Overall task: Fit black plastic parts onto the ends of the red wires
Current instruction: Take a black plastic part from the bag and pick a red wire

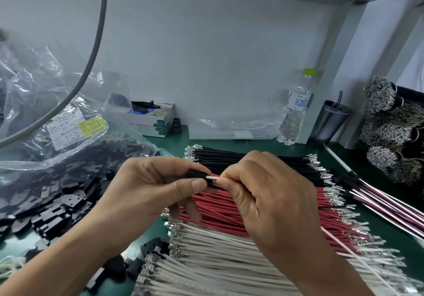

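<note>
Two hands (146, 188), one water bottle (294, 112), one lidded cup (330, 121), three flat wire batches: black (252, 160), red (229, 213), white (218, 256).

assembly workbench | wire bundles (252, 206) | bagged black parts (68, 169)

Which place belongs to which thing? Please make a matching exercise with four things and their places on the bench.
Things:
1. black wires
2. white wires
3. bottle
4. black parts

Places:
A. upright at the back wall
B. heaped at the left
C. row farthest from the person
D. row nearest the person

Pairs: 1-C, 2-D, 3-A, 4-B
</note>
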